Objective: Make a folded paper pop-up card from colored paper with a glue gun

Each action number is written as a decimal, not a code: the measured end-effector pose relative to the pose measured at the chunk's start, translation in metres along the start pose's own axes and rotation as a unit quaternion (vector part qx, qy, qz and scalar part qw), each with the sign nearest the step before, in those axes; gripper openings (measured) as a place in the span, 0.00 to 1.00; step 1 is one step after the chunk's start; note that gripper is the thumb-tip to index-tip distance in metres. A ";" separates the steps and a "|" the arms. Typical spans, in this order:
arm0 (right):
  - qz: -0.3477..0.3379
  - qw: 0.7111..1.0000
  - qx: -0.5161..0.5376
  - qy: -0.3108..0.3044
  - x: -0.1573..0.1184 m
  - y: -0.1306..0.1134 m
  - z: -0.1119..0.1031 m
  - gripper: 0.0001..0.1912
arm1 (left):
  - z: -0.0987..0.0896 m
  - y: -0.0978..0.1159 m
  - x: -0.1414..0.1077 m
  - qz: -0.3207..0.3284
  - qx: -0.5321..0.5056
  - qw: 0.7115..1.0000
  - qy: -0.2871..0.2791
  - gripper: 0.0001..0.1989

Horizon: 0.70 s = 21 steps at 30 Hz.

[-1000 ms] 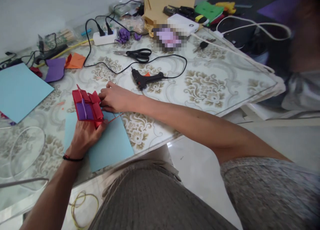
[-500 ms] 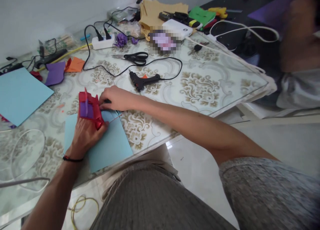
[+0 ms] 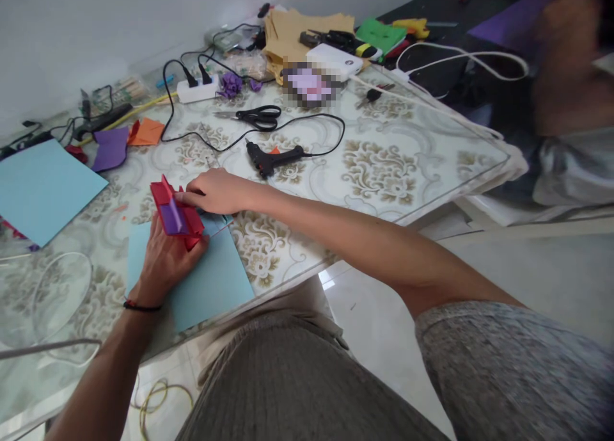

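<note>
A folded red and purple paper piece [image 3: 175, 216] is held just above a light blue sheet [image 3: 215, 284]. My left hand [image 3: 165, 258] grips it from below and near its close edge, thumb at the right corner; most of those fingers are hidden under the paper. Curled fingers of my right hand [image 3: 218, 191] press against the piece's right side, with the fingertip on the red paper. Thin purple and red flaps stand up from its middle. Beyond my right hand lies a black glue gun [image 3: 273, 158].
Black scissors [image 3: 259, 116] and a white power strip [image 3: 197, 90] lie farther back, with cords looping around. Another light blue sheet [image 3: 48, 191] is at left, near purple paper [image 3: 111, 148] and orange paper [image 3: 145, 132]. A blurred person's arm [image 3: 568, 70] is at right.
The paper piece has tilted and turned in my left hand. My right fingers have moved left onto its side. The view has shifted slightly.
</note>
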State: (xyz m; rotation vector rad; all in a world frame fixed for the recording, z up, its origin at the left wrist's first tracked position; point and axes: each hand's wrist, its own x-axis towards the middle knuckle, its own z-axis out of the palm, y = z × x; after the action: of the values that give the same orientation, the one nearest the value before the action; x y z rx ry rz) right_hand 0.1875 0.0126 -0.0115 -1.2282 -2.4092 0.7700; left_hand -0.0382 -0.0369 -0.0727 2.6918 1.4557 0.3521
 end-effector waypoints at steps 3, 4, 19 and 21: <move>0.040 0.999 -0.017 -0.001 0.000 -0.005 -0.002 0.19 | 0.000 0.002 0.000 0.006 -0.001 1.000 0.011 0.33; 0.043 0.999 -0.021 0.003 0.001 -0.007 -0.002 0.16 | 0.001 0.003 0.000 0.003 -0.001 1.000 0.014 0.36; 0.091 0.991 0.097 -0.022 0.001 -0.014 -0.009 0.09 | 0.003 0.002 -0.002 -0.008 -0.001 1.000 0.019 0.44; 0.094 0.988 0.118 -0.022 0.000 -0.014 -0.007 0.07 | 0.003 0.002 -0.002 -0.008 -0.001 1.000 0.016 0.45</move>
State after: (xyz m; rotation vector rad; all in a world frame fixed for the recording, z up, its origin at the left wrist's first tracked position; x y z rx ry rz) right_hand 0.1817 0.0080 0.0025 -1.3646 -2.1801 1.1133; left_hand -0.0367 -0.0394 -0.0756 2.6839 1.4820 0.3981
